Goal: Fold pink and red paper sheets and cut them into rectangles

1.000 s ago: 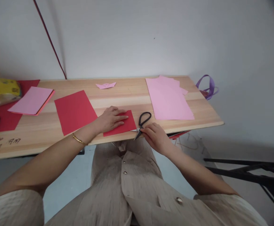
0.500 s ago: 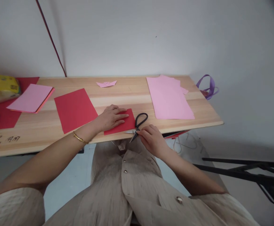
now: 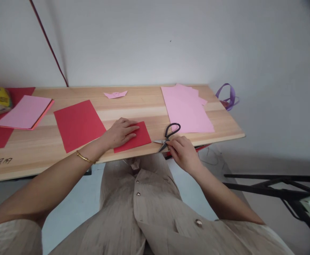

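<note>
My left hand [image 3: 120, 133] lies flat with fingers stretched out on a small folded red paper [image 3: 136, 136] near the front edge of the wooden table [image 3: 133, 106]. My right hand [image 3: 183, 153] is at the table's front edge, fingers pinched on the blade end of black-handled scissors [image 3: 169, 136] that lie just right of the red paper, blades slightly apart. A gold bangle is on my left wrist.
A larger red sheet [image 3: 78, 124] lies left of my left hand. Pink sheets [image 3: 186, 109] lie at the right, a pink stack [image 3: 24, 112] on red paper at the left, a small folded pink piece [image 3: 115, 94] at the back. A purple ribbon [image 3: 228, 97] hangs off the right end.
My right hand has slid the scissors to the right, away from the red paper's edge. My left hand has stayed flat on the red paper. The view shifted slightly left.
</note>
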The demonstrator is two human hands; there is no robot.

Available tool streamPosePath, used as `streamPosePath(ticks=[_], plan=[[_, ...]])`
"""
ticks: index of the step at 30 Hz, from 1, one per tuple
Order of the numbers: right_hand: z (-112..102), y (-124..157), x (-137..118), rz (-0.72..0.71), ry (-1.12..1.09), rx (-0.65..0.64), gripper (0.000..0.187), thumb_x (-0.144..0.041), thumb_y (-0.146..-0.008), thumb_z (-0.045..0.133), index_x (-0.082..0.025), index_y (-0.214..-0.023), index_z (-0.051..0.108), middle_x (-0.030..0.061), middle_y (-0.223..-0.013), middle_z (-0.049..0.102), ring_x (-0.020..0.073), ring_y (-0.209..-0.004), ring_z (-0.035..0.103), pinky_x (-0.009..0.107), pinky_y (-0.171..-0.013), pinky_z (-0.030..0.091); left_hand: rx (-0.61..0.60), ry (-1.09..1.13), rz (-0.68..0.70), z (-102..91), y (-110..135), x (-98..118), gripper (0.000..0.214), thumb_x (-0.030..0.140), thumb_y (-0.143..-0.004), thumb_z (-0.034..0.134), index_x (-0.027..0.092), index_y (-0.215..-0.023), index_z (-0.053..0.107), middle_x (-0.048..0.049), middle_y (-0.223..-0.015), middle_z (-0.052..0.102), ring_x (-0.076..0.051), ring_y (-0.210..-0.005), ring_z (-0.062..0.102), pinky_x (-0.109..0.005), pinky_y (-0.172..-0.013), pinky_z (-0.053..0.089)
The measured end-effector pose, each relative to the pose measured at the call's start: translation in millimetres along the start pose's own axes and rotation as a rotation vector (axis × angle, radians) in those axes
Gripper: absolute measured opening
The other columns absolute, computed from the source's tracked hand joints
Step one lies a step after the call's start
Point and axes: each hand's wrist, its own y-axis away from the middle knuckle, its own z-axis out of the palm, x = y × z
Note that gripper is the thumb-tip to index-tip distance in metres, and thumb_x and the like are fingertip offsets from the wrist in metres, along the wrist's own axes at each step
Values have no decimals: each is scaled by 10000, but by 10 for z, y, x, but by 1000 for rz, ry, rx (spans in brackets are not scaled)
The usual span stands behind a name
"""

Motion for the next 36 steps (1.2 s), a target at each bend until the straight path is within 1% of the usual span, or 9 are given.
streamPosePath(ticks=[6,11,16,27,31,36], plan=[[29,-28,-31,-9,-29,-7,185,-211,-957,473,-161,-1013,642,117,-928,644,241,-875,542,388,-755,432,4,-2,11,-18,-11,10,412,377,-987,420,164,-1259,644,-154,-1344,592,-279,-1152,543,-489,-1005,401],[29,-37,-18,-4,-41,-3,198,-219,-961,464,-182,-1032,645,115,-927,640,246,-880,544,393,-752,424,4,14,8,-13,-9,7,401,378,-984,426,188,-1266,639,-143,-1346,592,-277,-1167,538,-490,-1012,395],[2,-27,7,2,-33,-12,194,-215,-960,463,-174,-1013,646,116,-914,636,243,-865,536,390,-750,422,0,10,-1,-3,-8,-3,411,394,-981,425,195,-1274,633,-136,-1358,585,-276,-1169,531,-488,-1016,385],[23,-33,-18,0,-64,-24,187,-222,-964,466,-172,-1014,639,114,-924,641,239,-874,541,384,-755,430,9,-9,17,-9,-18,7,406,381,-979,446,170,-1270,637,-148,-1348,594,-280,-1163,544,-489,-1007,403],[22,-55,-58,-2,-79,-27,188,-209,-958,469,-168,-1018,642,116,-928,640,241,-868,540,389,-752,432,13,-26,23,-11,-19,11,413,380,-981,448,146,-1261,640,-158,-1342,595,-286,-1159,543,-485,-1002,408],[86,-115,-160,-25,-69,-18,190,-196,-949,479,-173,-1021,654,109,-913,634,241,-855,533,389,-750,425,23,-16,23,9,-15,1,406,382,-978,453,157,-1260,640,-159,-1342,593,-283,-1162,547,-487,-1002,402]])
